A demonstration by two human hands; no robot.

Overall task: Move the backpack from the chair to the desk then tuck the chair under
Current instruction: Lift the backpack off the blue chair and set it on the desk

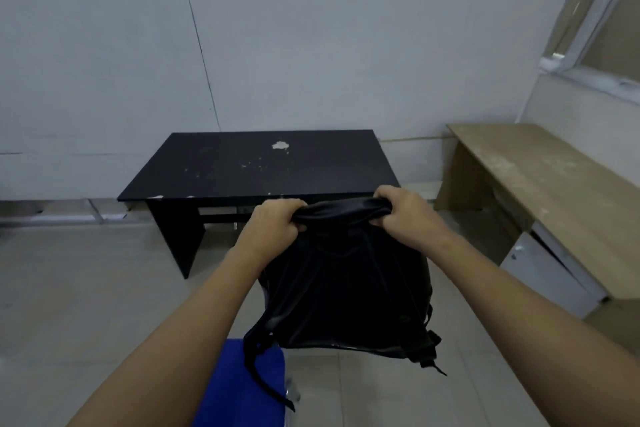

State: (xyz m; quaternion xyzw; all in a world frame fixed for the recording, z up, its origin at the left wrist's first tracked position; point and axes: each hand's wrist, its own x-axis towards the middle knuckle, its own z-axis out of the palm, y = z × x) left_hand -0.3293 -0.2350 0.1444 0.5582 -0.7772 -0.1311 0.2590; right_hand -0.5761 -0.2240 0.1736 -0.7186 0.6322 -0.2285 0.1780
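Head view — left hand (277,218) and right hand (403,211) both clench the backpack (346,288) top, above the chair (242,388).

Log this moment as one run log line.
phase: carry | backpack: lifted off blue chair | left hand, right hand: gripping top | black desk: ahead
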